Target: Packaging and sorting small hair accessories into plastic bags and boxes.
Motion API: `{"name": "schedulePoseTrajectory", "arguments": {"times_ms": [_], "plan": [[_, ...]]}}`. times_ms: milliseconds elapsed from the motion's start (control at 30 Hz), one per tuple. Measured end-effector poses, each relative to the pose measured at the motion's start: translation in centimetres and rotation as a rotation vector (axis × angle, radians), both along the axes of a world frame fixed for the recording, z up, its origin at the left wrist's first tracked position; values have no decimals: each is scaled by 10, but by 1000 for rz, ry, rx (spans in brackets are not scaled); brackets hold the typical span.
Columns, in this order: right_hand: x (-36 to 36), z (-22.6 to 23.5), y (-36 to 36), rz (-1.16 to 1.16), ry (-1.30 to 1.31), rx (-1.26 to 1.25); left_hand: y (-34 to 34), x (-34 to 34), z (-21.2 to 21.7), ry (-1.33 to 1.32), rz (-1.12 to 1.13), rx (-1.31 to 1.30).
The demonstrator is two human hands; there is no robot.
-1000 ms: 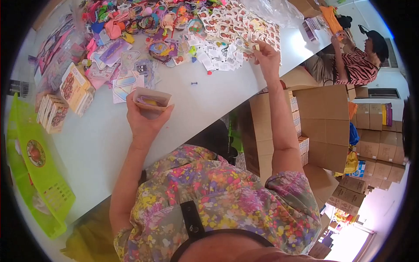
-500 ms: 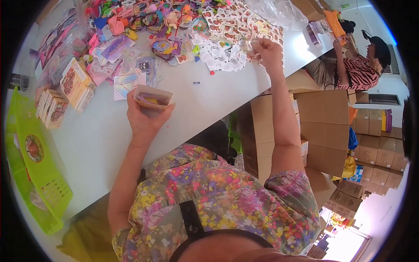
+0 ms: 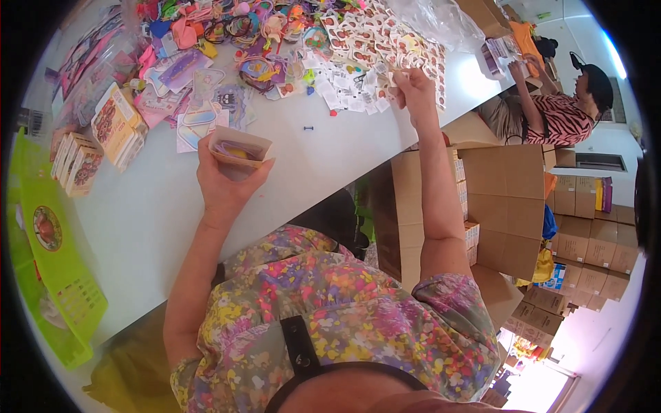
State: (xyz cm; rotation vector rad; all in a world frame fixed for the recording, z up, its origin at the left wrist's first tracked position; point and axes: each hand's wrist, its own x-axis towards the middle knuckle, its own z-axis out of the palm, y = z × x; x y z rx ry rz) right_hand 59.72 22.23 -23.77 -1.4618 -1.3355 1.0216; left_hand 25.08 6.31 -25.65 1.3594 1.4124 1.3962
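Observation:
My left hand [image 3: 224,189] is wrapped round a small open-topped carton [image 3: 254,142]. Inside it lie purple and yellow items that I cannot make out. Farther right, my right hand [image 3: 418,94] hovers by a spread of white printed slips [image 3: 351,89] and a pile of small cards with brown pictures [image 3: 368,45]. Its thumb and fingers are drawn together; what they pinch, if anything, is too small to tell. A small dark pin-like piece [image 3: 308,128] lies on the white table [image 3: 296,165] between my hands.
Colourful trinkets [image 3: 268,31] heap along the far side, beside flat pastel packets [image 3: 175,72]. Closed printed cartons [image 3: 118,127] stand at left, near a green basket [image 3: 65,275]. A large open cardboard box [image 3: 499,206] sits to my right. A co-worker [image 3: 564,117] works beyond it.
My right hand has drawn slightly nearer and its fingers have curled in; the whitish piece at its fingertips no longer shows clearly. The left hand still holds the carton.

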Motion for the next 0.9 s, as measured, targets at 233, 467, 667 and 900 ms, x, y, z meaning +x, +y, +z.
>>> {"name": "schedulePoseTrajectory", "arguments": {"times_ms": [233, 467, 667, 900], "plan": [[-2, 10, 7, -21, 185, -22, 0, -1, -3, -16, -2, -3], [14, 17, 16, -9, 521, -82, 2, 1, -5, -44, -4, 21], [9, 26, 39, -35, 518, -41, 2, -2, -9, -24, 10, 30], [14, 18, 62, -57, 501, -50, 1, -1, -3, 25, 21, 15]]}}
